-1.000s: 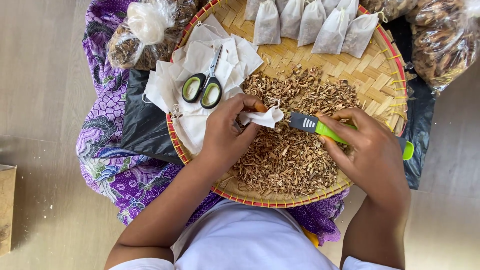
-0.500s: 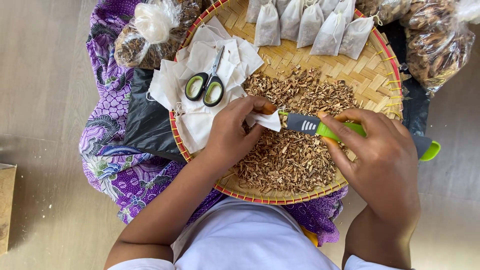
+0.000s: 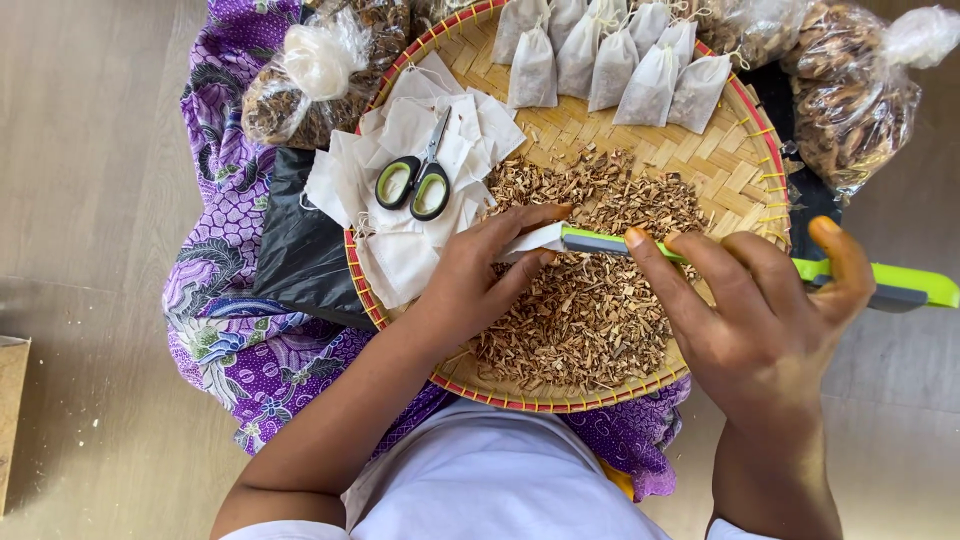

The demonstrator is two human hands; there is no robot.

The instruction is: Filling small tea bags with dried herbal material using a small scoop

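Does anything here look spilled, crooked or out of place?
Nothing much stands out. The dried chips lie heaped loosely on the woven tray, a few strays scattered toward the filled sachets. The scissors rest on the empty white bags. Tiny crumbs dot the floor at lower left.

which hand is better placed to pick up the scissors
Left. The left hand lies just below the scissors on the white bags and pinches only a small white bag. The right hand is farther off and grips the green tool.
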